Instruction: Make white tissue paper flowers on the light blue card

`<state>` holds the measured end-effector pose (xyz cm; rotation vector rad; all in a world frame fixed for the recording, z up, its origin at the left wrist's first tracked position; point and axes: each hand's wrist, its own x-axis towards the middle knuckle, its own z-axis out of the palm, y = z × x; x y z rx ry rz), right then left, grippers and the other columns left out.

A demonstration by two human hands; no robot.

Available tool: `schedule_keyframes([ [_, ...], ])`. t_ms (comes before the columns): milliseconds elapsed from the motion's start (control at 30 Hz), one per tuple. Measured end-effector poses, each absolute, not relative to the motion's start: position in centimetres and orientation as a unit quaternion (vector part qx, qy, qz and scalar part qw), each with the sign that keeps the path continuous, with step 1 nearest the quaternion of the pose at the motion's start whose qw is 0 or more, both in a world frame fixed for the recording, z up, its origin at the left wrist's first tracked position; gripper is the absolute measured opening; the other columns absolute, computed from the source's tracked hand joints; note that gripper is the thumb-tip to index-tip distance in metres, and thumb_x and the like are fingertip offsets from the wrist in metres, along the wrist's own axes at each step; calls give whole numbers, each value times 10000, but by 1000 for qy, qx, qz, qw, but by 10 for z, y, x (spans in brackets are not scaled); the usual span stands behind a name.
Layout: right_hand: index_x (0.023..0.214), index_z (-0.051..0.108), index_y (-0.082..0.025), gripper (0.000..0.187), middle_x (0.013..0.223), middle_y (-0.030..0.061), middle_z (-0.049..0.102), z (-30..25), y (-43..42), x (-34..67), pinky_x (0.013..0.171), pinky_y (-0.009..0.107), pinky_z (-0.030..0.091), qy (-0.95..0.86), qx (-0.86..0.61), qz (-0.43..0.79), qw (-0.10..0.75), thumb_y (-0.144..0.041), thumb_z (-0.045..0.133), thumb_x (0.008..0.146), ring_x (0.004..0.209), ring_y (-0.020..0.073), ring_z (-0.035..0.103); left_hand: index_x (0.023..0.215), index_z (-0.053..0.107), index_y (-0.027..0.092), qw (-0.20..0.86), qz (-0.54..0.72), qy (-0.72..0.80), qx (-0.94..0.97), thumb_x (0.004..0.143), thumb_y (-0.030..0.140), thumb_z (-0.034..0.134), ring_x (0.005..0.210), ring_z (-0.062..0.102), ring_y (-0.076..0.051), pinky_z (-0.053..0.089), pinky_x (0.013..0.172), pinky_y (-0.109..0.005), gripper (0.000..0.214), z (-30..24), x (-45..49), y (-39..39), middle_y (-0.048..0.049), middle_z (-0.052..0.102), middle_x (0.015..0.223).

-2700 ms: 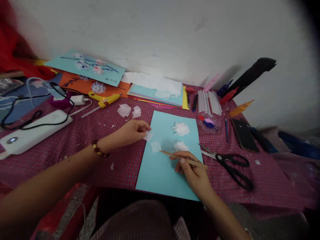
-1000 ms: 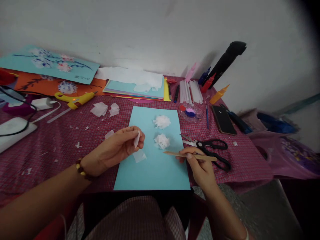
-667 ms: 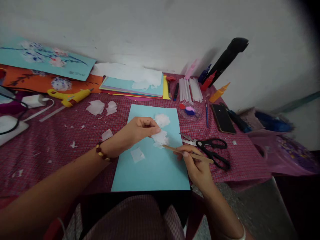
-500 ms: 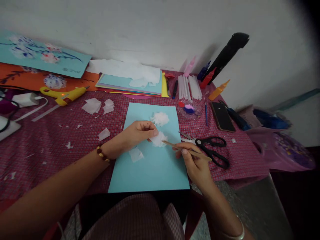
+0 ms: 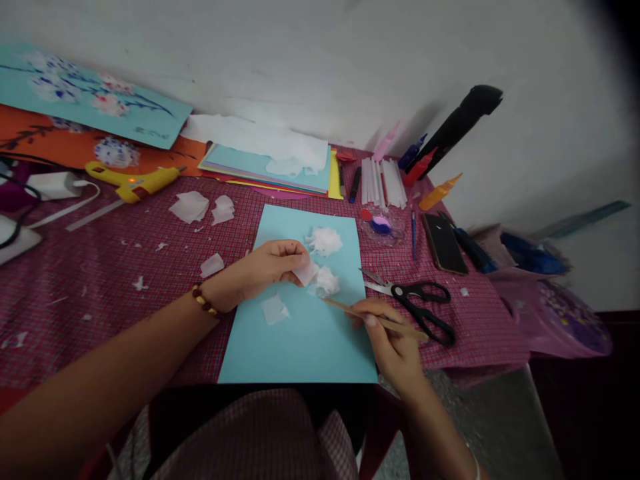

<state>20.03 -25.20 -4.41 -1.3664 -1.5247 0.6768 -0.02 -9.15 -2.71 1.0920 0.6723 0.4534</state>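
A light blue sheet of paper (image 5: 300, 353) lies on the checked cloth before me. My left hand (image 5: 275, 267) pinches a small white tissue paper piece (image 5: 304, 272) over the sheet. My right hand (image 5: 387, 333) is closed round a thin wooden stick (image 5: 350, 309), its tip just below the lower tissue tuft. Two crumpled white tissue tufts, an upper one (image 5: 325, 241) and a lower one (image 5: 327, 282), sit on the sheet's upper right part. A loose tissue square (image 5: 275, 310) lies flat on its left side. Black-handled scissors (image 5: 415, 293) rest right of the sheet.
A yellow glue gun (image 5: 135, 183) with a lit orange light lies at the back left, near tissue pieces (image 5: 190, 207). Stacked coloured paper (image 5: 270, 177) stands behind. Glue sticks (image 5: 383, 183), paint bottles (image 5: 437, 193) and a phone (image 5: 444, 243) are at right. Flower pictures (image 5: 120, 107) lean on the wall.
The tissue piece in my left hand now stands apart from the lower tuft, to its left. The stick's tip has moved slightly down, away from that tuft. The view has shifted a little.
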Motion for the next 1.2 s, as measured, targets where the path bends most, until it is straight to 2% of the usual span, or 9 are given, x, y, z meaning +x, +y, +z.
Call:
schedule_keyframes([
  [133,1018,614,-253,200,869,14,621,-43,-252,199,685,296,455,-653,-555,257,447,-163,459,929,780,158,584,778,558,148,772,210,326,503,779,258,631,590,529,-64,487,594,-202,132,-22,1,-93,40,547,669],
  [500,1098,593,-256,285,970,34,637,-47,-253,197,717,297,471,-710,-551,176,403,-88,476,900,838,160,596,743,588,148,740,196,324,556,753,275,637,583,494,-68,413,569,-191,136,-25,0,-91,39,542,658],
  [700,1100,602,-252,272,971,44,647,-47,-252,198,761,323,476,-687,-552,182,436,-111,466,911,877,174,597,733,628,152,704,169,288,627,739,330,668,584,465,-67,380,568,-188,183,-28,-3,-88,44,545,646],
  [833,1072,616,-255,235,905,34,648,-47,-250,197,717,327,479,-651,-567,196,464,-155,460,928,785,170,599,723,641,148,674,108,281,675,749,347,651,538,435,-62,345,502,-174,201,-22,-8,-83,46,524,603],
  [1033,1005,618,-256,172,843,24,655,-44,-246,196,606,308,490,-558,-593,273,512,-253,455,950,645,152,601,750,629,151,664,-19,197,721,726,276,663,466,414,-50,329,436,-153,132,-21,-6,-93,62,513,554],
  [1200,962,616,-243,156,742,14,624,-43,-249,194,593,305,477,-525,-587,277,551,-273,463,946,648,165,595,703,622,152,614,-60,134,775,731,183,632,535,461,-62,361,491,-150,43,-17,-2,-110,46,545,594],
])
